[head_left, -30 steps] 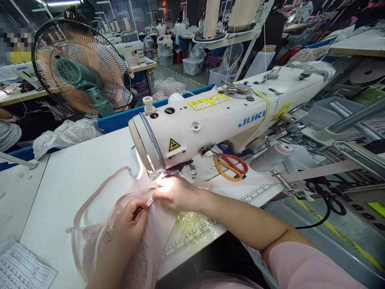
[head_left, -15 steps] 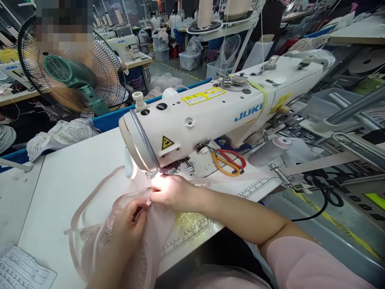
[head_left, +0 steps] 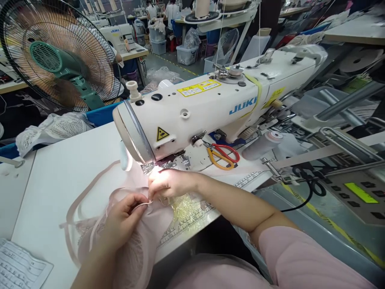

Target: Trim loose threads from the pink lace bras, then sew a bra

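Observation:
A pale pink bra (head_left: 135, 257) with lace panels and narrow band edging lies across the table, partly under the sewing machine's head (head_left: 135, 132). My left hand (head_left: 124, 218) pinches a thin strip of its edge between thumb and fingers. Close beside it, my right hand (head_left: 170, 182) is closed on the same edge, just in front of the lit needle area. The fingers hide part of the cloth, and the needle itself cannot be made out. A loop of pink strap (head_left: 86, 192) curves over the table to the left.
Scissors with red and orange handles (head_left: 224, 156) lie behind my right forearm, near a grey thread cone (head_left: 261, 145). Yellowish thread scraps (head_left: 188, 210) cover part of a printed ruler. A fan (head_left: 60, 60) stands back left; a written sheet (head_left: 22, 265) lies front left.
The whole view has shifted, so things sit slightly further left and up. My right hand has drawn back slightly from the needle area, and a thin pale strip shows more clearly at my left fingertips.

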### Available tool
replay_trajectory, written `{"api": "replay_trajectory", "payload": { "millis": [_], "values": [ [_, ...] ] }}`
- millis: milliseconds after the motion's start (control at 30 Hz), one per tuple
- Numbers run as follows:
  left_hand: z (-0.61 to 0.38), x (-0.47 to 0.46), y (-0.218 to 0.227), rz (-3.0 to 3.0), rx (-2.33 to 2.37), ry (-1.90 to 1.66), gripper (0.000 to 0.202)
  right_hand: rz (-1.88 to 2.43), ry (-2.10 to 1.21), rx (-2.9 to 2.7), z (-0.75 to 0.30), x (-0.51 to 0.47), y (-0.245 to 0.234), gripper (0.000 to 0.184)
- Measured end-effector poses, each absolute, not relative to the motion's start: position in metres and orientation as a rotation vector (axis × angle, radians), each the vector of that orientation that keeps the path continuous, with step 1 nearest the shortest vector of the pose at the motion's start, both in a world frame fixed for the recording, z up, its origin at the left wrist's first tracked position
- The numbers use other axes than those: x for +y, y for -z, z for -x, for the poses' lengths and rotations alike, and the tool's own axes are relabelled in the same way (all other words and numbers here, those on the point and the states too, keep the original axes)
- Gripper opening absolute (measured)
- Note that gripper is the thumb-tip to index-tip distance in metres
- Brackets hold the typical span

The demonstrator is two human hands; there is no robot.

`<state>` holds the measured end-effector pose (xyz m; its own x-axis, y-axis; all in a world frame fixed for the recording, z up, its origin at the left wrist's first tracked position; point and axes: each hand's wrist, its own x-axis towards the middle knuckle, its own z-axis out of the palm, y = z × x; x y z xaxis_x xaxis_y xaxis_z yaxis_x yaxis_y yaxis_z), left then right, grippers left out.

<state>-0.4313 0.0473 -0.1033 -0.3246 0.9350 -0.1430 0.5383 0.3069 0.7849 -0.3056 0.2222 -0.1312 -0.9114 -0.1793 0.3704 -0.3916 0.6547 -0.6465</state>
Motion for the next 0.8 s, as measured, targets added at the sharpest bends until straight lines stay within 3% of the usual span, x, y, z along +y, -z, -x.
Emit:
{"api": "replay_trajectory", "payload": {
  "millis": [300, 800],
  "values": [
    [0.433, 0.044, 0.091, -1.227, 1.791, -0.892, 0.019, -0.451, -1.812, -2.339, 0.318, 0.215, 0.143, 0.005],
    [0.436, 0.041, 0.093, -1.088, 1.673, -0.927, 0.019, -0.495, -2.050, -2.138, 0.322, 0.209, 0.149, 0.007]
  ]
}}
